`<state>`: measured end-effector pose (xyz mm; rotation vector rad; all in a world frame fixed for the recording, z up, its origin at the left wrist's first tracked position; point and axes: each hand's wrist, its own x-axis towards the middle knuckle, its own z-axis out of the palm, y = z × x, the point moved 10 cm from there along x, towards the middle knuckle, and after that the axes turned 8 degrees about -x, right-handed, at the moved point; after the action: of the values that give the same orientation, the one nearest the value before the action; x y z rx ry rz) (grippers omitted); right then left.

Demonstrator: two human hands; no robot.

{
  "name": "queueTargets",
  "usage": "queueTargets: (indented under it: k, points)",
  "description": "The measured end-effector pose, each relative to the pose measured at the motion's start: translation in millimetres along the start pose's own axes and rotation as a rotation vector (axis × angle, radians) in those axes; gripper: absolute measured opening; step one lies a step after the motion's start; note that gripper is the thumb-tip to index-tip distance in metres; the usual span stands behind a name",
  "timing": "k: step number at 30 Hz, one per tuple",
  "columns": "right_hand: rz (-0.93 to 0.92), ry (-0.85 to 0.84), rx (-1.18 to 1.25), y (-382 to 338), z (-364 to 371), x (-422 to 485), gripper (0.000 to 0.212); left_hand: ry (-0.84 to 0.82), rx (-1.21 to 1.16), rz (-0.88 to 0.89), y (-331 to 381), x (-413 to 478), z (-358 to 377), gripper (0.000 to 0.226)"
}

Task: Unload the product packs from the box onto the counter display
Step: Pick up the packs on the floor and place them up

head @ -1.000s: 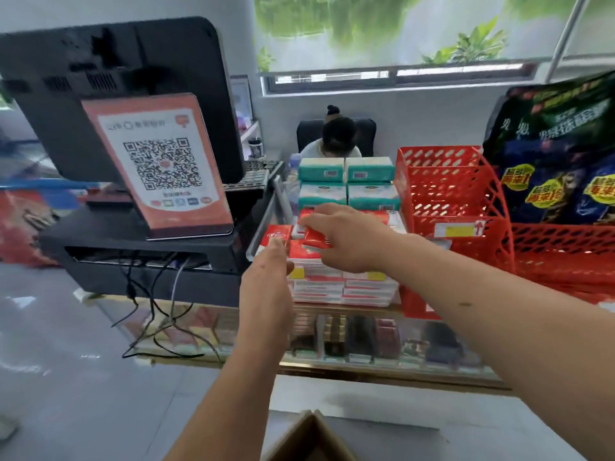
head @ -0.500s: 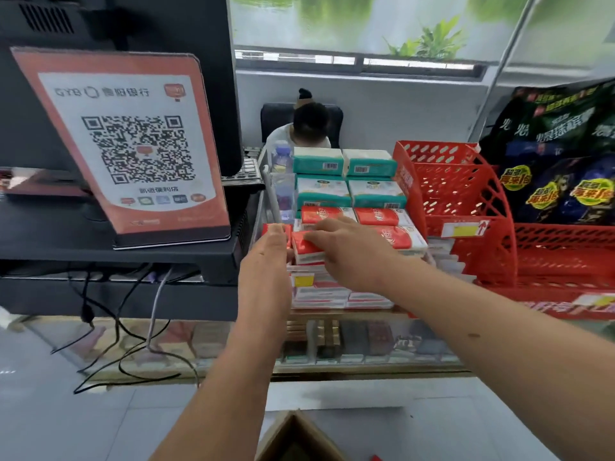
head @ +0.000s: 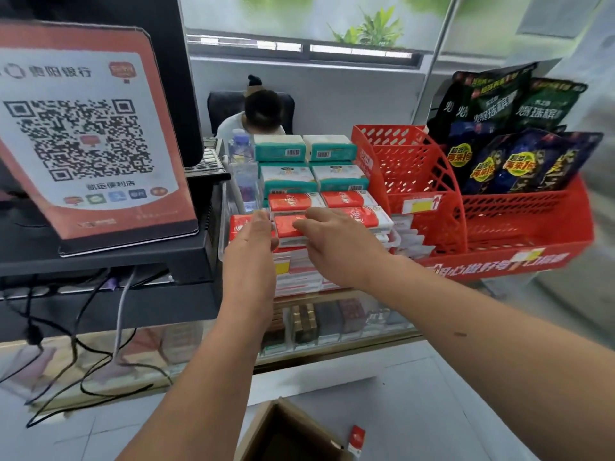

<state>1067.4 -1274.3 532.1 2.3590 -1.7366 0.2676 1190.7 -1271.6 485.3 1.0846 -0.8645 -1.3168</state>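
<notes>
both arms reach forward over the floor to the tiered clear display rack [head: 394,236] on the glass counter [head: 332,352]. the left hand [head: 251,242] is up against the left end of a red-and-white pack [head: 293,227] in the front row, fingers pressed along its side, with another red pack [head: 237,227] showing just left of and behind the knuckles. the right hand [head: 336,242] lies over the top of the same front pack, fingers curled down onto it; whether it truly grips the pack or only presses on it i cannot tell. so the pack sits in the rack's front tier, held between the two hands. behind it run more red packs [head: 342,198], and higher up two rows of teal-and-white packs [head: 283,150]. beneath the front tier are white price-label strips, one with a yellow tag [head: 282,268].

the cardboard box [head: 289,434] stands open on the floor at the bottom edge of the view, near the person's body, well apart from the rack; a red pack [head: 356,439] stands upright at its right side, though whether inside or just outside the box is unclear.

left of the rack a qr code sign [head: 90,134] leans against a black monitor [head: 173,78] on a black stand. to the right is a red plastic basket [head: 532,227] holding dark snack bags [head: 519,141]. a person sits behind the counter, head down.
</notes>
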Motion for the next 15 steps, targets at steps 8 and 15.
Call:
queueTargets:
  k: [8,15]
  points:
    - [-0.011,0.107,0.123,12,-12,-62,0.032,0.007,0.021,0.013,-29,-41,23,0.031]
    - [-0.073,0.065,0.229,67,30,-146,0.029,0.086,0.078,-0.058,-108,-97,64,0.035]
